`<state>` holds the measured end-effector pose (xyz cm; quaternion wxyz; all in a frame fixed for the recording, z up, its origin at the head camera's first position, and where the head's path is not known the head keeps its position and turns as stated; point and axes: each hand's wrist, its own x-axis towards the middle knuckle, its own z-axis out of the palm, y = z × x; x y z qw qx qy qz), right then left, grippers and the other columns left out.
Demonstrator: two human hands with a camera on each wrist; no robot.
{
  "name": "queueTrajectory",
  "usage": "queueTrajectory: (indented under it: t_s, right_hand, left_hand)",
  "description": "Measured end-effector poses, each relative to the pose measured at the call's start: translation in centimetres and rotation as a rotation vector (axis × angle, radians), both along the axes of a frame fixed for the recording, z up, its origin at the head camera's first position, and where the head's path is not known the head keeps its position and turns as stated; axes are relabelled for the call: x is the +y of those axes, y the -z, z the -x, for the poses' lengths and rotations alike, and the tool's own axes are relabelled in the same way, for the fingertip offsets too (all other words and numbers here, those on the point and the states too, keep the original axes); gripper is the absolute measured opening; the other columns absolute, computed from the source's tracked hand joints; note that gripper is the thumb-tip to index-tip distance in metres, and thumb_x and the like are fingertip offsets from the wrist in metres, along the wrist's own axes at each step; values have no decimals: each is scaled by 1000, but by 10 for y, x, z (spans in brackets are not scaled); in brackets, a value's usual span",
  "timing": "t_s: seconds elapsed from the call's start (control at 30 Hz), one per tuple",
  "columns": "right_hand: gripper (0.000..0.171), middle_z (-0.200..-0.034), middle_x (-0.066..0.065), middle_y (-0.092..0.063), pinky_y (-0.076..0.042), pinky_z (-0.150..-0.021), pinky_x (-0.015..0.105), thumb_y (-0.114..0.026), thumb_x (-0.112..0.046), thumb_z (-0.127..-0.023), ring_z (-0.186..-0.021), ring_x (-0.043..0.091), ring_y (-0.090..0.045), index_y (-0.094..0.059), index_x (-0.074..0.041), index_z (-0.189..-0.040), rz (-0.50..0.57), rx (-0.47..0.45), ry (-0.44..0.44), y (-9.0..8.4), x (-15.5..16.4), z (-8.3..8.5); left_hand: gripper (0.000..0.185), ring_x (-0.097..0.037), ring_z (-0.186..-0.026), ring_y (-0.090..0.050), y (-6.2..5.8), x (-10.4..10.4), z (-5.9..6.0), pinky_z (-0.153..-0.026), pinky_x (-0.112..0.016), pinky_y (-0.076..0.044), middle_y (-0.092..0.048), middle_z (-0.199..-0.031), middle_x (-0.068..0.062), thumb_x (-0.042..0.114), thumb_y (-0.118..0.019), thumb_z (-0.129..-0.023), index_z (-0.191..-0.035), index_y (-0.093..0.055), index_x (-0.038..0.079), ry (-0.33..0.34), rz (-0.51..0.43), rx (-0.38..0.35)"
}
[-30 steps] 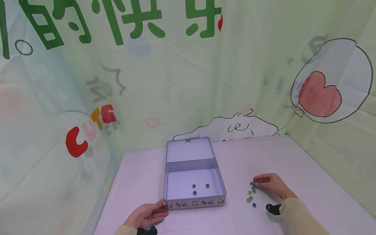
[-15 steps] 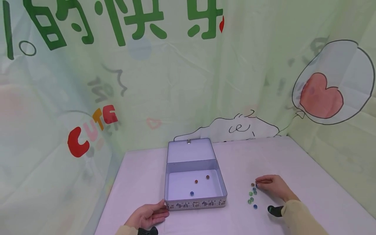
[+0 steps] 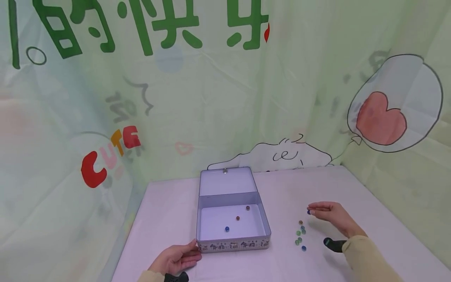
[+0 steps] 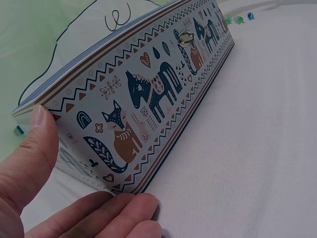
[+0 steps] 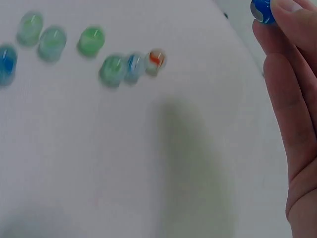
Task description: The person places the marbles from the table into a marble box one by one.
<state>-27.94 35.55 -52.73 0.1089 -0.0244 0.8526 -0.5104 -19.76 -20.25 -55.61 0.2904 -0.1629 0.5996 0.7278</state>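
An open tin box (image 3: 201,225) with a patterned front wall (image 4: 148,94) sits mid-table, its lid (image 3: 225,181) lying back. Three marbles lie inside it, one blue (image 3: 227,229) and two brownish (image 3: 237,218). My left hand (image 3: 176,258) rests against the tin's front left corner, thumb (image 4: 27,148) on the wall and fingers (image 4: 114,218) at its base. My right hand (image 3: 325,213) is raised above the table to the right of the tin and pinches a blue marble (image 3: 309,212) (image 5: 261,10) at its fingertips. Several loose marbles (image 3: 300,235) (image 5: 114,67) lie on the table below it.
The table (image 3: 169,211) has a pale pink cloth. A green printed curtain (image 3: 211,98) hangs close behind and along the right side. A black wrist strap (image 3: 332,244) shows near my right sleeve.
My right hand has lifted off the table with a blue marble pinched from the cluster. The marbles inside the tin have rolled a little. The left hand stays put.
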Motion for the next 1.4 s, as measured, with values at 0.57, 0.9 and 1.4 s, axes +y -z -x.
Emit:
queueTrajectory:
  t_s: [0.57, 0.9, 1.4]
  right_hand:
    - [31, -116, 16, -76, -58, -102, 47, -77, -19, -94, -104, 22, -74, -74, -1, -119, 83, 85, -180, -33, -162, 48]
    - [29, -113, 10, -78, -60, -99, 41, -77, -16, -93, -104, 24, -74, -74, -2, -118, 83, 85, -203, -33, -190, 52]
    - [31, -116, 17, -76, -60, -99, 44, -75, -16, -95, -109, 33, -73, -73, 2, -120, 95, 82, -228, -43, -171, 47]
  left_hand:
    - [61, -21, -94, -76, -1, 3, -3, -97, -38, -61, -78, -102, -16, 33, -73, -96, -125, -57, -19, -22, -2, -3]
    - [65, -19, -92, -76, -1, 3, -2, -93, -35, -63, -78, -99, -16, 35, -72, -97, -127, -55, -21, -22, 11, -3]
    - [67, -21, -97, -76, 2, 3, 1, -97, -39, -61, -77, -103, -18, 36, -70, -99, -129, -53, -22, 1, 36, 3]
